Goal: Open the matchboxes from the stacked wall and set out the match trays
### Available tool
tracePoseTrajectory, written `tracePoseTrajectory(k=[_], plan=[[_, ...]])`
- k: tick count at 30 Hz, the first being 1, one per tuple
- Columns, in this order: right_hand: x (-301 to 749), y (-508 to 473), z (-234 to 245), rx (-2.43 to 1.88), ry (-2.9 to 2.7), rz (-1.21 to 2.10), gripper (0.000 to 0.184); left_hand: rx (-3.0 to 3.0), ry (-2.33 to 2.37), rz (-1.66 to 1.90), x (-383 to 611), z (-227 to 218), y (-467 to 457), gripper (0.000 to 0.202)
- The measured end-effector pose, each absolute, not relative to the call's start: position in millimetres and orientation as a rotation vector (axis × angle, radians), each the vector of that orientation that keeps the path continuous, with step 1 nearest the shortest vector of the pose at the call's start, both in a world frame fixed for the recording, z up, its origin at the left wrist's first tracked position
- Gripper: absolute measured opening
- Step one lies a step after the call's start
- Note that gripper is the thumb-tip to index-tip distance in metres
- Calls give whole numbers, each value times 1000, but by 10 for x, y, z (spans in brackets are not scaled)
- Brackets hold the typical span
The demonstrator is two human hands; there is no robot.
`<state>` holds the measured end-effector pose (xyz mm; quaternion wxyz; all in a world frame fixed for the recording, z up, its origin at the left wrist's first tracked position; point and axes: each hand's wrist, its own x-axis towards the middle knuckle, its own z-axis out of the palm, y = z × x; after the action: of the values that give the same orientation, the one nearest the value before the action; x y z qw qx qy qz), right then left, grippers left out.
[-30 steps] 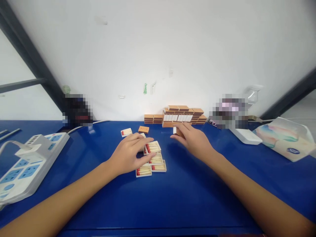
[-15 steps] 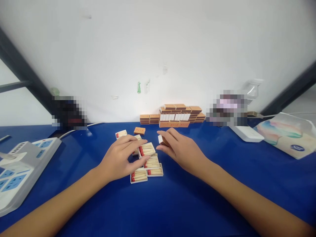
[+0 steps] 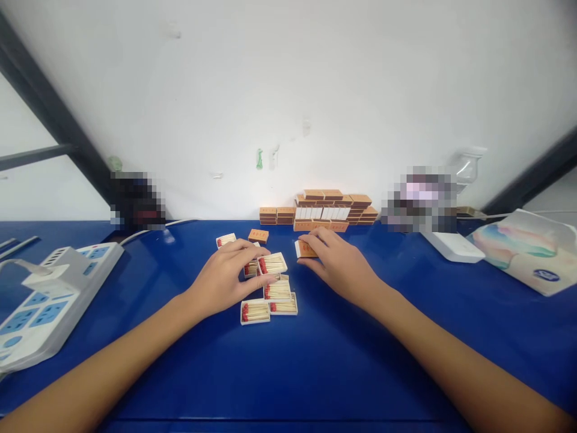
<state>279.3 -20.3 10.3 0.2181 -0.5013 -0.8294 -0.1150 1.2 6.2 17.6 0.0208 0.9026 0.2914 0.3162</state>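
Observation:
My left hand (image 3: 228, 273) is closed on a white matchbox tray (image 3: 273, 263) full of red-tipped matches, thumb at its near side and fingers at its left. That tray sits slightly tilted above other open trays. Closer to me lie more match-filled trays, among them a left tray (image 3: 255, 312) and a right tray (image 3: 283, 304). My right hand (image 3: 339, 260) grips an orange matchbox (image 3: 306, 248) by its sides, its white end facing left. Just beyond my left hand, a closed matchbox (image 3: 258, 236) lies flat on the blue table (image 3: 288, 373).
Stacked matchboxes (image 3: 336, 210) stand against the white wall (image 3: 225, 90). At left is a power strip (image 3: 58, 307) with a plugged-in cable. To the right lie a white box-shaped device (image 3: 453, 247) and a printed packet (image 3: 527, 249). Two blurred patches flank the back.
The matchbox in my right hand has turned so its orange face shows upward. My left hand has lifted and tilted its tray a little. The whole view has shifted slightly.

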Motion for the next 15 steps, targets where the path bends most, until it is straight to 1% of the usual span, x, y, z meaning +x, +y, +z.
tracePoseTrajectory(k=[5, 9, 11, 15], plan=[[2802, -200, 114, -1399, -2287, -263, 30, 2793, 831, 825, -12, 220, 75, 29], [2768, -225, 151, -1331, -2256, -225, 33, 2800, 736, 839, -5, 208, 75, 22], [2725, -255, 167, -1238, -2253, -215, 36, 2791, 761, 922, 13, 198, 53, 27], [2592, -346, 171, -1054, -2304, -222, 35, 2789, 781, 1101, 66, 175, -16, 57]])
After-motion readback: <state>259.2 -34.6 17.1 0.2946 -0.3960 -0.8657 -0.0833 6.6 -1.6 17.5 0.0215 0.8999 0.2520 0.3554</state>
